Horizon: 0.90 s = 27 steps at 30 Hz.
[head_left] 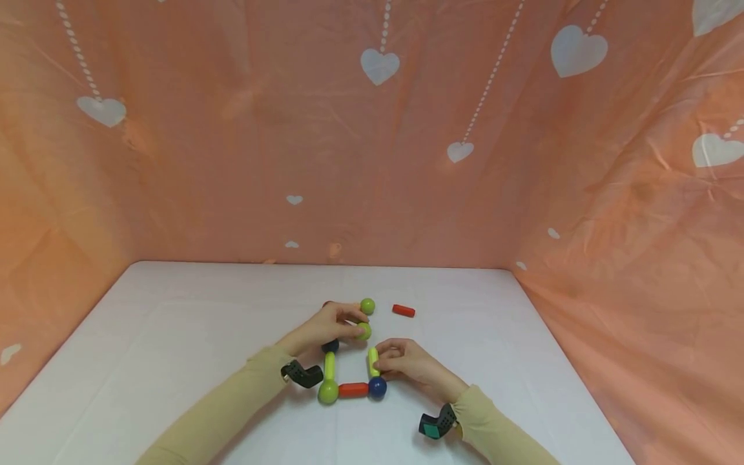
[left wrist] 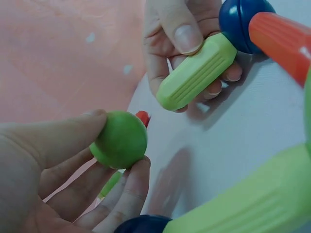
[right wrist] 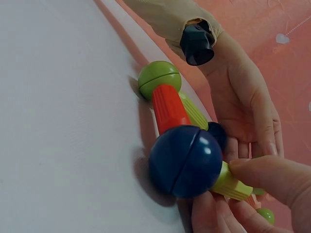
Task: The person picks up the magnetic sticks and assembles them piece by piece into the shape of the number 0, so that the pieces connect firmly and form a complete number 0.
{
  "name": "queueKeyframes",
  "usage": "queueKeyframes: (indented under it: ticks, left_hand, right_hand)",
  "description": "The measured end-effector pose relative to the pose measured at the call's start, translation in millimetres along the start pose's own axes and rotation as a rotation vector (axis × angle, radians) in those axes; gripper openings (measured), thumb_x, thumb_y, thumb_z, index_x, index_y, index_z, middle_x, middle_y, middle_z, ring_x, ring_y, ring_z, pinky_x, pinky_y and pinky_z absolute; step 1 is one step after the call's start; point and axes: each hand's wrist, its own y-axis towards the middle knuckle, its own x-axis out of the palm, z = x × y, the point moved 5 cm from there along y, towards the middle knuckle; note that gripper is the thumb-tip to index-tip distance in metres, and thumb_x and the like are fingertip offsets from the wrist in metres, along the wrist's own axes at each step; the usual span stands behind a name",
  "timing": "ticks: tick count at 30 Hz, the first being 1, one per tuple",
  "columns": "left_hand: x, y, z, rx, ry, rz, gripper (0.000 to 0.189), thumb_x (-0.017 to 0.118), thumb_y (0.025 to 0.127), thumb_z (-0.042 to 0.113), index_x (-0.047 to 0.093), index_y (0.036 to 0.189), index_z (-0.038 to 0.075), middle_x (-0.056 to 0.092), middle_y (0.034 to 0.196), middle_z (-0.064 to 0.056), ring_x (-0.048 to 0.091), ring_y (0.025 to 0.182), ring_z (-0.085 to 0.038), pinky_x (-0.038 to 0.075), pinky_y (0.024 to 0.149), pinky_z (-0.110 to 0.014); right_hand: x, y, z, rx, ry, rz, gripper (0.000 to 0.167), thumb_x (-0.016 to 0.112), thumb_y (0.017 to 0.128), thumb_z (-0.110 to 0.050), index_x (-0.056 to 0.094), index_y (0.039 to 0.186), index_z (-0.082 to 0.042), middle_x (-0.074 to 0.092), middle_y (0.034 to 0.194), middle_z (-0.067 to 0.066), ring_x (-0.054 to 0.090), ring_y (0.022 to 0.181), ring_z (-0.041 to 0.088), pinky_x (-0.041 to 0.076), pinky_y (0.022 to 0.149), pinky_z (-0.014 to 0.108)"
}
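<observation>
My left hand (head_left: 327,324) pinches a green ball (left wrist: 119,140) between thumb and fingertips, held above the table. Lower and to the right, my right hand (head_left: 411,361) grips a yellow-green rod (left wrist: 198,73) by its sides. One end of that rod meets a blue ball (head_left: 377,387); its other end is free and points away from me. A red rod (head_left: 353,390) links the blue ball to a larger-looking green ball (head_left: 328,391) at the near left corner. From there another yellow-green rod (head_left: 329,366) runs to a dark blue ball (head_left: 330,347), partly covered by my left hand.
Beyond my left hand another green ball (head_left: 367,305) lies on the white table (head_left: 476,323), with a loose red rod (head_left: 403,310) to its right. A dark red piece (head_left: 327,303) peeks out behind the left hand. Pink heart-patterned cloth (head_left: 325,142) hangs behind the table.
</observation>
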Motion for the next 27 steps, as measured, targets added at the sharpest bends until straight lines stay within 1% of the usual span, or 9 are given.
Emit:
queueKeyframes:
  ticks: [3, 5, 10, 14, 16, 19, 22, 27]
  left_hand:
    - [1.7, 1.6, -1.1, 0.002, 0.032, -0.011, 0.034, 0.074, 0.085, 0.017, 0.067, 0.113, -0.002, 0.042, 0.141, -0.019, 0.058, 0.103, -0.021, 0.053, 0.081, -0.030]
    - [2.2, 2.4, -0.9, 0.014, 0.061, -0.013, 0.032, 0.074, 0.085, 0.017, 0.068, 0.111, -0.001, 0.042, 0.141, -0.018, 0.056, 0.104, -0.020, 0.052, 0.081, -0.029]
    - [4.6, 2.8, 4.1, 0.072, 0.122, -0.033, 0.027, 0.073, 0.086, 0.013, 0.069, 0.108, -0.001, 0.045, 0.135, -0.021, 0.060, 0.101, -0.023, 0.052, 0.083, -0.031]
    - [7.7, 2.9, 5.6, 0.079, 0.142, -0.057, 0.024, 0.073, 0.085, 0.012, 0.070, 0.106, -0.001, 0.044, 0.135, -0.022, 0.063, 0.098, -0.024, 0.053, 0.083, -0.031]
    - [9.5, 3.8, 4.7, 0.074, 0.146, -0.064, 0.024, 0.075, 0.084, 0.012, 0.070, 0.105, 0.000, 0.045, 0.131, -0.020, 0.063, 0.096, -0.023, 0.054, 0.081, -0.030]
    - [12.2, 5.3, 4.4, 0.068, 0.163, -0.066, 0.024, 0.076, 0.083, 0.013, 0.070, 0.104, 0.002, 0.050, 0.119, -0.012, 0.064, 0.093, -0.020, 0.054, 0.078, -0.029]
    - [14.0, 6.2, 5.8, 0.074, 0.176, -0.064, 0.024, 0.076, 0.083, 0.013, 0.070, 0.104, 0.003, 0.052, 0.110, -0.006, 0.064, 0.092, -0.019, 0.054, 0.078, -0.029]
    - [15.0, 7.0, 7.6, 0.084, 0.174, -0.060, 0.026, 0.076, 0.083, 0.013, 0.069, 0.105, 0.001, 0.052, 0.109, -0.006, 0.064, 0.092, -0.020, 0.054, 0.078, -0.028]
  right_hand:
    - [-1, 0.2, 1, 0.011, 0.003, 0.000, 0.036, 0.069, 0.088, -0.009, 0.056, 0.118, 0.006, 0.069, 0.093, 0.008, 0.063, 0.084, 0.014, 0.054, 0.079, 0.030]
    - [-1, 0.2, 1, 0.007, 0.004, -0.001, 0.036, 0.069, 0.088, -0.009, 0.056, 0.118, 0.006, 0.069, 0.092, 0.008, 0.063, 0.084, 0.014, 0.054, 0.079, 0.030]
    - [0, -0.3, 0, 0.004, 0.019, 0.003, 0.037, 0.069, 0.087, -0.007, 0.055, 0.118, 0.006, 0.070, 0.089, 0.007, 0.063, 0.084, 0.014, 0.054, 0.080, 0.031]
    - [0, -1.1, 0, 0.019, 0.017, 0.016, 0.038, 0.070, 0.087, -0.009, 0.055, 0.119, 0.006, 0.070, 0.089, 0.007, 0.063, 0.085, 0.015, 0.054, 0.080, 0.031]
    - [0, -1.6, 0, 0.025, 0.012, 0.020, 0.039, 0.070, 0.087, -0.009, 0.055, 0.119, 0.006, 0.070, 0.089, 0.007, 0.063, 0.085, 0.015, 0.054, 0.081, 0.032]
    - [-1, -2.0, 1, 0.036, 0.020, 0.025, 0.039, 0.071, 0.087, -0.010, 0.055, 0.119, 0.005, 0.070, 0.089, 0.006, 0.063, 0.086, 0.015, 0.053, 0.082, 0.033]
    - [-1, -1.9, 1, 0.016, 0.026, 0.018, 0.037, 0.070, 0.087, -0.009, 0.055, 0.118, 0.006, 0.070, 0.089, 0.006, 0.064, 0.086, 0.015, 0.053, 0.081, 0.032]
    - [-1, -2.7, 0, -0.008, 0.035, 0.023, 0.041, 0.070, 0.087, -0.010, 0.051, 0.120, 0.006, 0.069, 0.093, 0.009, 0.063, 0.088, 0.017, 0.053, 0.081, 0.033]
